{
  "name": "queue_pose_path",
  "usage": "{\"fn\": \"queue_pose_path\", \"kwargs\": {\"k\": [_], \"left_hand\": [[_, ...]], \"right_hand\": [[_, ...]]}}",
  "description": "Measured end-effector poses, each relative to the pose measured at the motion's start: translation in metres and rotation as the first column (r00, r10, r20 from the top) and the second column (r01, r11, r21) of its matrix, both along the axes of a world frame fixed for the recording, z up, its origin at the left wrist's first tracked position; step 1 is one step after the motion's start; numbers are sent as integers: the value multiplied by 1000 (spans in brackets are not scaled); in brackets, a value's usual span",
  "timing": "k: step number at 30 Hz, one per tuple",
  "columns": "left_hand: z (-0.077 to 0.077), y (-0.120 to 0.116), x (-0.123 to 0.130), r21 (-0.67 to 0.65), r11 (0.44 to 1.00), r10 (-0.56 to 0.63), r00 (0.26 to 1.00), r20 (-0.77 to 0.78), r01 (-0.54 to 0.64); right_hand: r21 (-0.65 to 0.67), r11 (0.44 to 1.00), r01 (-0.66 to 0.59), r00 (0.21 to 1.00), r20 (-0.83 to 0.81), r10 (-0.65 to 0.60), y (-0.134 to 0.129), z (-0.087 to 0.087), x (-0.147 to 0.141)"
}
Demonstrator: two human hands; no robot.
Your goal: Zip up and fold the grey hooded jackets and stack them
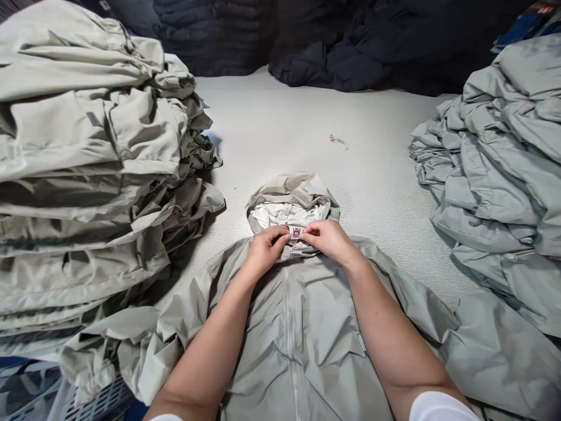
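Observation:
A light grey hooded jacket (315, 316) lies front up before me, its zip running down the middle and its sleeves spread to both sides. The hood (291, 186) points away from me and shows a pale lining. At the neck is a small white label (296, 232) with a dark red mark. My left hand (268, 248) pinches the label's left end between thumb and fingers. On the right end, my right hand (329, 238) pinches it the same way. Both forearms rest over the jacket's front.
A tall stack of grey garments (87, 175) stands at the left, another grey pile (512, 164) at the right. Dark navy garments (377, 47) line the back of the white table (272, 128). Red thread scraps (337, 140) lie there. A plastic basket (94, 400) sits lower left.

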State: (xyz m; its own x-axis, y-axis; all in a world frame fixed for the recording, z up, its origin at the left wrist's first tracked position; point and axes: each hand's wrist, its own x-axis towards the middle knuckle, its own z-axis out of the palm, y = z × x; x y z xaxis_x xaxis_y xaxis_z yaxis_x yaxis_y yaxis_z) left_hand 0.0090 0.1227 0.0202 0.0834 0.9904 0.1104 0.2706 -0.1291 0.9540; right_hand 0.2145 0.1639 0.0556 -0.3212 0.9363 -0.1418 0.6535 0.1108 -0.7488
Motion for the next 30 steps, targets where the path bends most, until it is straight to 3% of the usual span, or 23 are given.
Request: {"fn": "queue_pose_path", "kwargs": {"k": [3,7,15,23,26,30], "left_hand": [[-5,0,0,162,986,6,973,-229,32],[-3,3,-12,262,965,88,912,-401,22],[15,3,-47,212,974,1,929,-369,83],[30,-3,-44,133,960,-204,941,-270,246],[34,-4,-42,136,955,-237,953,-189,265],[35,-7,-39,111,960,-240,957,-161,259]], "right_hand": [[176,984,-37,959,283,-15,-5,5,-4],[262,965,-13,917,389,-94,-8,12,-4],[211,977,-34,991,133,6,2,12,11],[260,962,-81,992,-77,105,0,14,4],[224,966,-128,983,-99,153,-2,19,6],[116,958,-261,964,-12,264,-6,25,10]]}}
